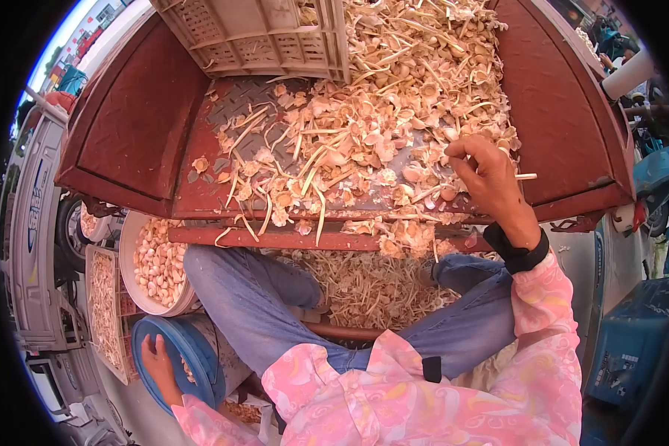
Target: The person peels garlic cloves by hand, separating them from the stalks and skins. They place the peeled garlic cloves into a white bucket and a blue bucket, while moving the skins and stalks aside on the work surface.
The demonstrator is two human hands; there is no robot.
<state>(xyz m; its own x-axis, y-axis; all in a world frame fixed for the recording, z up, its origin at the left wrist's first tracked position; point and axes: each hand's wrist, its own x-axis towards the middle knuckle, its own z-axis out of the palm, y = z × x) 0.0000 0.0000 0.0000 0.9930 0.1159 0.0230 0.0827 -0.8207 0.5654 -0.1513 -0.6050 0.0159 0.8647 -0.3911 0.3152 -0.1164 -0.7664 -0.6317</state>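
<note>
The right hand [489, 177] hovered above the garlic husks and stems [394, 123], toward the near right corner of the red bed [565, 156]; its fingers were curled, though whether they pinched anything could not be told. At the near edge, husks spilled over. The left hand [158, 366], fingers apart, was over the blue bucket [214, 372], beside the white bucket [129, 260] of garlic cloves [158, 260]. A plastic crate [275, 41] stood toward the far left.

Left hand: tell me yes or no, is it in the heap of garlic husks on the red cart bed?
No, the left hand is over the blue bucket, well apart from the husks.
</note>
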